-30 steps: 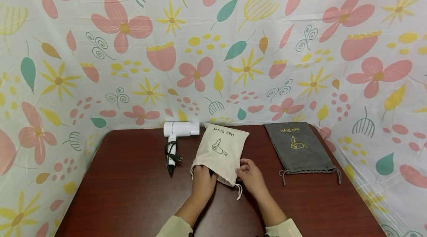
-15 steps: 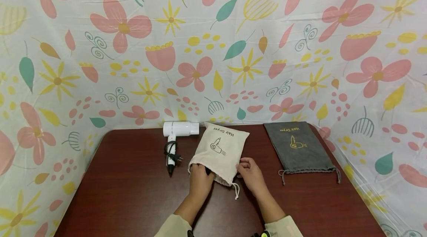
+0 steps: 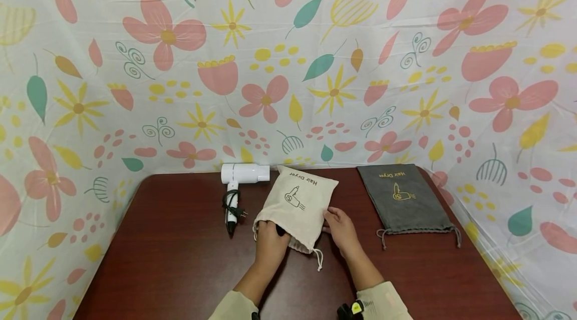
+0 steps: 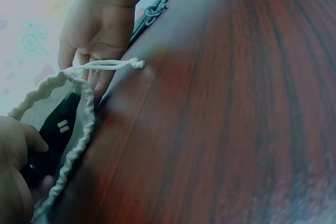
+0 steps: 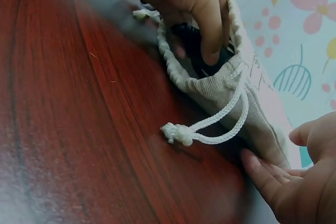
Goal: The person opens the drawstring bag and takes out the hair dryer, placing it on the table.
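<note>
A cream drawstring bag (image 3: 299, 207) with a printed hair dryer lies on the table, its mouth toward me. My left hand (image 3: 271, 245) reaches into that mouth and grips a black object (image 4: 60, 124) with two small pale marks; the rest of it is hidden in the bag. My right hand (image 3: 342, 230) is at the bag's right edge. In the right wrist view its fingers (image 5: 265, 177) extend along the underside of the bag, thumb apart from them. A knotted white cord (image 5: 210, 132) hangs from the mouth's right corner.
To the left lies a white hair dryer (image 3: 239, 174) with its black cord (image 3: 232, 202) bundled at the handle. A grey drawstring bag (image 3: 401, 205) lies flat at the right. Behind the dark red table (image 3: 171, 250) hangs a flowered cloth (image 3: 270, 59).
The bag's mouth has shifted slightly left along with my left hand. My right hand has moved a little up along the bag's edge, its fingers now straighter and partly beneath it.
</note>
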